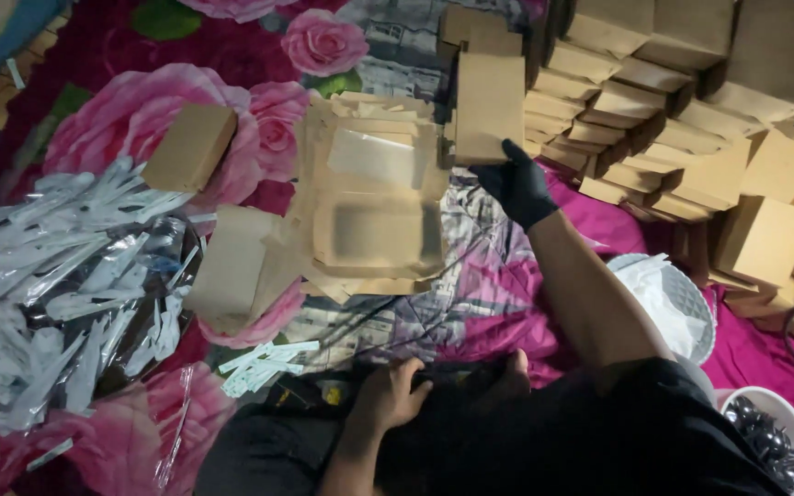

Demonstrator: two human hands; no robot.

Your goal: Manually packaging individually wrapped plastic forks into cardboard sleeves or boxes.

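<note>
A brown cardboard box is gripped at its lower edge by the black-gloved right hand, just right of the stack of flat windowed cartons. The bare left hand is rested below that stack, fingers curled on dark cloth. Folded boxes are piled right of it; white sachets are heaped left.

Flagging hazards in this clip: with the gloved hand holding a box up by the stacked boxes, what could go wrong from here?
1. The right hand holds a brown box close to the leaning stack of boxes; a nudge might topple it.
2. The pile of flat cartons is loosely heaped and may slide.
3. The white sachets lie loose near the left hand and could scatter.
</note>
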